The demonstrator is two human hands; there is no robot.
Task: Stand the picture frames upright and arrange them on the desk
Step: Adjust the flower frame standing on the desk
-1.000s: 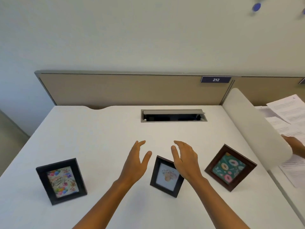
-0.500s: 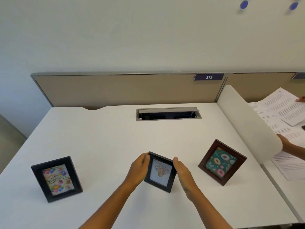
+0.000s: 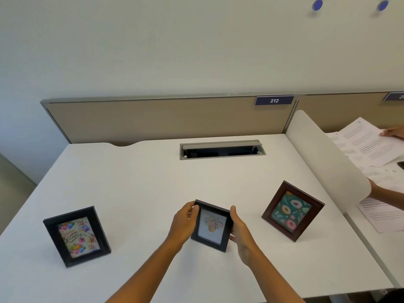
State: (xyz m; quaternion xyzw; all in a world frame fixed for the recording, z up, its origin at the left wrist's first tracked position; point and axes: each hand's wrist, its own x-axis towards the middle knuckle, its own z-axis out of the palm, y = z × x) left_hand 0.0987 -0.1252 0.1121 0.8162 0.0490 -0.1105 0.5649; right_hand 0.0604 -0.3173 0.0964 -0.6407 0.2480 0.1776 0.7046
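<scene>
While both hands close on it from either side, the small black frame (image 3: 211,225) stands near the front middle of the white surface (image 3: 135,176), turned a little to the left. The left hand (image 3: 183,224) wraps its left edge with the thumb hooked near the upper corner; the right hand (image 3: 241,231) presses flat along its right edge. Its picture is pale with a yellowish shape, too blurred to read. Well apart on the left, a larger black frame (image 3: 77,236) with a colourful birthday card stands upright, leaning back. Off to the right, a brown frame (image 3: 293,210) showing doughnuts on teal stands tilted, angled toward the middle. Farther back, a grey cable slot (image 3: 222,149) lies open in the surface, before a tan partition (image 3: 153,119) bearing a blue "212" tag (image 3: 274,100). Beyond a white curved divider (image 3: 323,154), printed papers (image 3: 367,145) lie on the neighbouring desk, with another person's hand (image 3: 394,133) on them.
</scene>
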